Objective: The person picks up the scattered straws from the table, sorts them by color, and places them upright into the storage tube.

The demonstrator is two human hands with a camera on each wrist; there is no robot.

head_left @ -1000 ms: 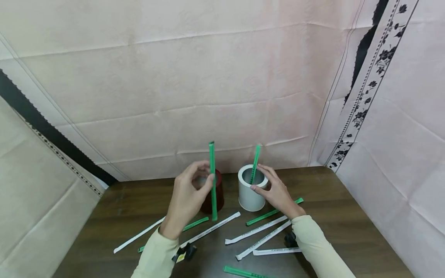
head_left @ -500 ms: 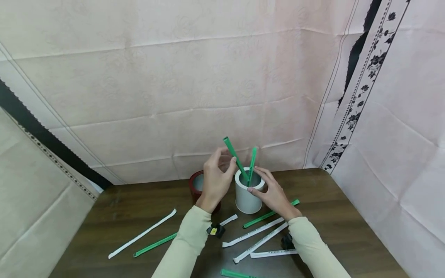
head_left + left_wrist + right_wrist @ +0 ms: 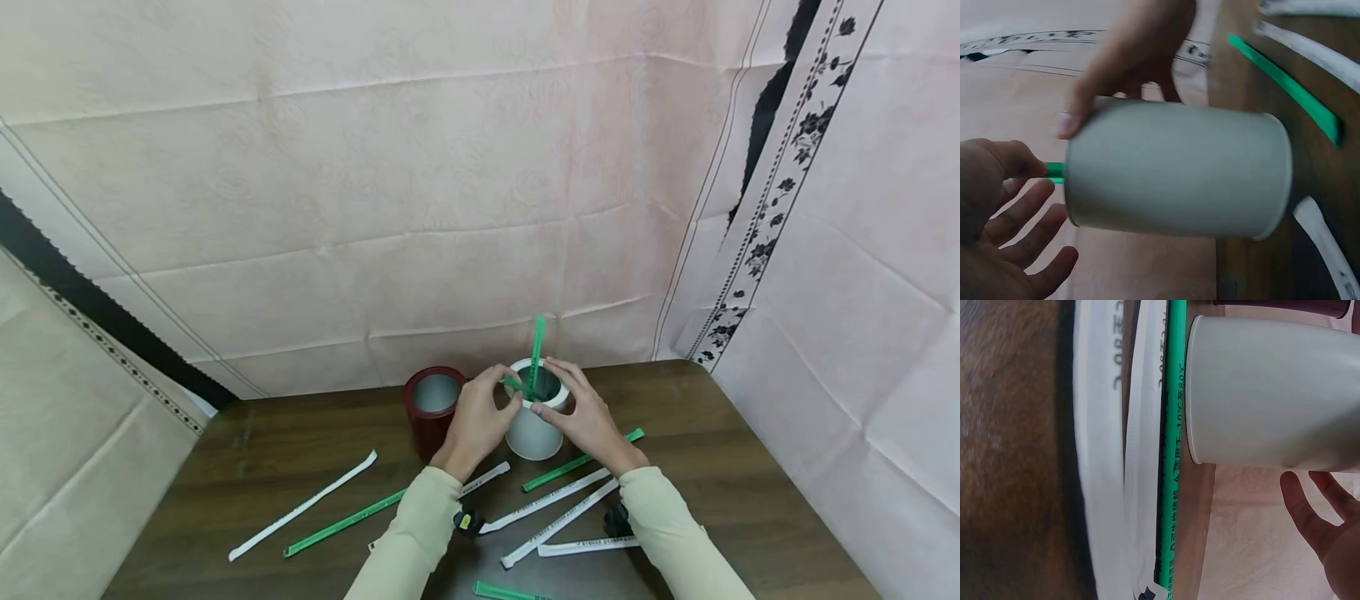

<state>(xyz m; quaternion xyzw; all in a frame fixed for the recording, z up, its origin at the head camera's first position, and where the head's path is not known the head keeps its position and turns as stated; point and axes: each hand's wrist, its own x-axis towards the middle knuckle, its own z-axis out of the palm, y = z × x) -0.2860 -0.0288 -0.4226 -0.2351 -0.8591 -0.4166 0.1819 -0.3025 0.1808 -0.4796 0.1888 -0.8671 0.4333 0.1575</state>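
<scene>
A white cup (image 3: pixel 534 437) stands upright near the table's back edge. My right hand (image 3: pixel 588 417) holds it at the rim, with the thumb in front and the fingers on the far side. One green wrapped straw (image 3: pixel 538 337) leans inside and sticks up past the rim. My left hand (image 3: pixel 477 421) pinches a second green wrapped straw (image 3: pixel 1055 170) by its upper end. That straw slants low over the cup's mouth, its lower part inside and hidden by the cup wall. The left wrist view shows the other left fingers spread beside the rim.
A dark red cup (image 3: pixel 429 429) stands left of the white one. Several white wrapped straws (image 3: pixel 303 507) lie scattered on the wooden table (image 3: pixel 225 467), among further green straws (image 3: pixel 345 522). A pale cloth (image 3: pixel 450 208) hangs behind the table.
My left hand has carried the green straw rightward from in front of the red cup, tilted it into the white cup and lowered it. The right hand stays on the white cup.
</scene>
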